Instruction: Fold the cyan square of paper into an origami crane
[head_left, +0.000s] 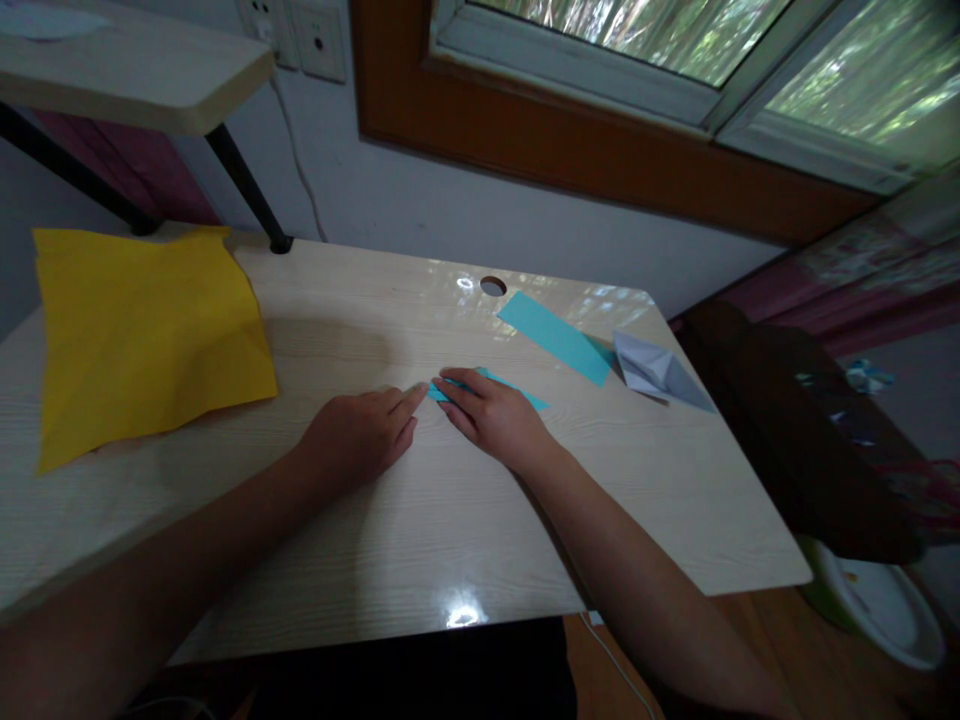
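Note:
A piece of blue paper (517, 388) with a pointed right end lies on the desk, mostly covered by my right hand (499, 415). My right fingers are stretched out flat over it, pressing it against the desk top. At the paper's left end, my left hand (367, 430) has its index fingertip on or right beside the tip. The left thumb sits apart below that finger, and the other left fingers are partly curled. Any folds beneath my right hand are hidden.
On the pale desk (465, 520), a blue paper strip (559, 338) lies behind my right hand, near a folded white paper shape (652, 368). A yellow sheet (150, 340) lies at left. A raised shelf (135, 70) stands back left, and a round hole (493, 287) pierces the desk.

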